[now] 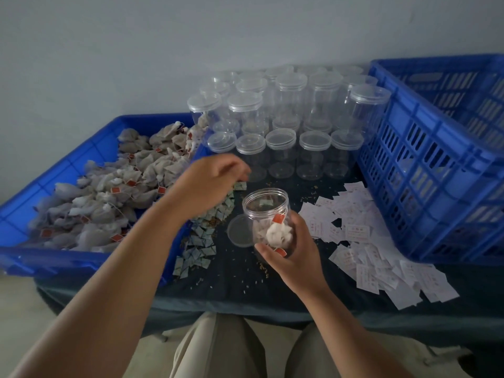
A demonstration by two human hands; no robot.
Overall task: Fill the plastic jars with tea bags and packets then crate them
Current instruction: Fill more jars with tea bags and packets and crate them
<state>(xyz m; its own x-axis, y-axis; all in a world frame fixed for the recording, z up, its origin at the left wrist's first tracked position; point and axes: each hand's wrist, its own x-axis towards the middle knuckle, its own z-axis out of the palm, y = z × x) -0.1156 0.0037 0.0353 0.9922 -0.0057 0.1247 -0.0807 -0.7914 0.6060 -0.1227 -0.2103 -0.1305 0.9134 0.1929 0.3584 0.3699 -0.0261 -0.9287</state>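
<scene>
Under my left hand [210,181], blurred fingers curl down over the green packets [200,252]; I cannot tell whether they pinch 1. Just right of it, my right hand [294,252] grips the open jar [266,205], tea bags [276,233] inside, its lid [236,230] partly hidden behind it.

Stock: one blue tray [27,257]; one blue slotted crate [425,170]; one open jar [268,211]; one loose lid [236,232]; lidded jars [281,148], over fifteen, stacked; tea bags [109,197], green packets [201,241], white packets [381,268], one uncounted heap each.
</scene>
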